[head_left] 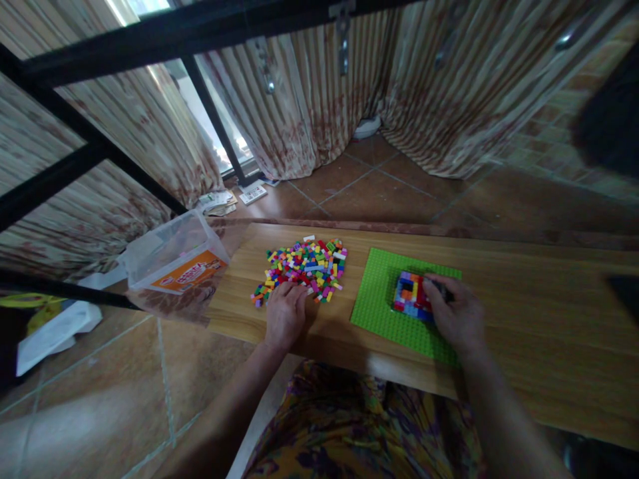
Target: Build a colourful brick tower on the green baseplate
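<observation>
A heap of small toy building bricks (319, 266) in many colours lies on the wooden table. My left hand (286, 314) rests at the heap's near edge, fingers bent down and together among the bricks; whatever they pinch is hidden. To the right lies a bright green studded baseplate (377, 293). On it sits a low block-shaped build of coloured bricks (408, 293) with a dark square hollow in its top. My right hand (456, 313) is closed around the right side of this build, thumb by its red part. The fingers cover that side, where something dark shows.
Left of the table (519, 299) stands a clear plastic tub (174, 246) with an orange label. Papers (218, 201) lie on the tiled floor (374, 189) near striped curtains (309, 106). A black metal frame (100, 150) crosses the upper left.
</observation>
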`<state>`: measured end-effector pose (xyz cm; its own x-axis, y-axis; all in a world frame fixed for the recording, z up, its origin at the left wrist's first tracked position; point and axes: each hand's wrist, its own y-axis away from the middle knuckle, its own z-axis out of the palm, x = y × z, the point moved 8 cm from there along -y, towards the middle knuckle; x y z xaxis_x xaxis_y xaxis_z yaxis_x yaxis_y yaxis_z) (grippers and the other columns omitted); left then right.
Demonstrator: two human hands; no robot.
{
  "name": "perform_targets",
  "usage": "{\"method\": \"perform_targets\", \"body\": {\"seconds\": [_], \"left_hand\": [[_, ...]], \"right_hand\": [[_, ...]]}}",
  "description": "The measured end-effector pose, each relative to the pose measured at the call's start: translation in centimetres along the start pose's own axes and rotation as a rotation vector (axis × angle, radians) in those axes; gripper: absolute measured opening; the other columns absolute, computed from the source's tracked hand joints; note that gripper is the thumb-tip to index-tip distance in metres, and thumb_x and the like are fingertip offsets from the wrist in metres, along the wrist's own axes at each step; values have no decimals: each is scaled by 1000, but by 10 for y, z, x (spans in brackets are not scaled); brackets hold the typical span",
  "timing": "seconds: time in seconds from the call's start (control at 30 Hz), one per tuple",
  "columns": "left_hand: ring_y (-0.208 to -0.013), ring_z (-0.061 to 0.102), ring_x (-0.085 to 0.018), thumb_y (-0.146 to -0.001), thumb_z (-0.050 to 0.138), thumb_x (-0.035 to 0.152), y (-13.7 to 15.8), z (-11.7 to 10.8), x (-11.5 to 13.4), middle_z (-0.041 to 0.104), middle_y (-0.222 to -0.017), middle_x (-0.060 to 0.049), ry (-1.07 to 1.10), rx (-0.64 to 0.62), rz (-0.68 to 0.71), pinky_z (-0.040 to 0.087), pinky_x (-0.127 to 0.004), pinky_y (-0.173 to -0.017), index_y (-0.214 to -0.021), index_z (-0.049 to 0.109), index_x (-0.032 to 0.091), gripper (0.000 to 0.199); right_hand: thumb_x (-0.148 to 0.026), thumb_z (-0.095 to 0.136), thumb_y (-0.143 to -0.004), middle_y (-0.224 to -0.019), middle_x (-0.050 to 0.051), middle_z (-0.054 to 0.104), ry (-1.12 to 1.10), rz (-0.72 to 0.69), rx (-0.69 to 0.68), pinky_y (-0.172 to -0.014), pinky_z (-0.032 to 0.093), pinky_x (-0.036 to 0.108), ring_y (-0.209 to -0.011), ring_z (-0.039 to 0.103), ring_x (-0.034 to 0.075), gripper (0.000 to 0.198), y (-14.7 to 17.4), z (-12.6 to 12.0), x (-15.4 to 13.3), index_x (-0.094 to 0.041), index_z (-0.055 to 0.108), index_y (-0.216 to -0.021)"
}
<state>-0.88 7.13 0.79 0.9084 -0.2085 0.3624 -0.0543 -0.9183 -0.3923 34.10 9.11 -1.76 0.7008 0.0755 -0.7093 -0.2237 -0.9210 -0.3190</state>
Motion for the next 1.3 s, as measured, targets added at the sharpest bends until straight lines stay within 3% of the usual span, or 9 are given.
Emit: {"method": "perform_targets", "body": {"seconds": [0.2,0.47,0.7,0.97,1.17,1.3], "left_hand": [[-88,61,-21,-96,48,26,-1,-1,4,68,-92,-8,53,-50,-19,50,-36,-84,-91,70,18,24],[-96,59,-27,-88,57,25,2,0,7,67,-101,-9,-99,-114,-14,48,-42,-87,-100,69,21,18],[-90,61,-28,-83,57,18,-3,2,6,68,-93,-8,-82,-159,-41,46,-41,-81,-91,63,20,10],[-82,62,-26,-88,51,19,-3,6,9,67,-82,-7,-54,-226,-17,48,-39,-75,-82,58,20,9],[-94,65,-25,-87,52,18,-3,4,4,71,-101,-9,31,-138,-47,52,-39,-83,-105,62,19,21],[-88,67,-22,-88,52,25,-9,-4,0,71,-98,-8,187,-102,-111,54,-35,-79,-102,65,19,21]], "right_hand": [[-52,55,-87,-96,8,72,-18,-3,20,-85,50,41,-90,64,24,37,1,-1,0,-21,72,-97],[-53,54,-87,-95,8,72,-10,-3,10,-85,49,42,-90,64,25,38,0,-1,-1,-21,72,-99],[-52,54,-86,-96,8,72,-35,5,11,-84,49,42,-91,64,25,38,0,0,-1,-21,72,-99],[-52,54,-87,-96,9,72,-41,13,3,-84,50,42,-91,64,25,38,0,0,-2,-20,72,-100],[-52,53,-87,-95,8,72,-25,-15,11,-84,50,43,-91,64,25,38,0,-1,-4,-22,72,-99],[-52,54,-87,-96,8,72,-38,-15,24,-84,50,42,-91,64,25,37,0,-1,-4,-22,72,-98]]}}
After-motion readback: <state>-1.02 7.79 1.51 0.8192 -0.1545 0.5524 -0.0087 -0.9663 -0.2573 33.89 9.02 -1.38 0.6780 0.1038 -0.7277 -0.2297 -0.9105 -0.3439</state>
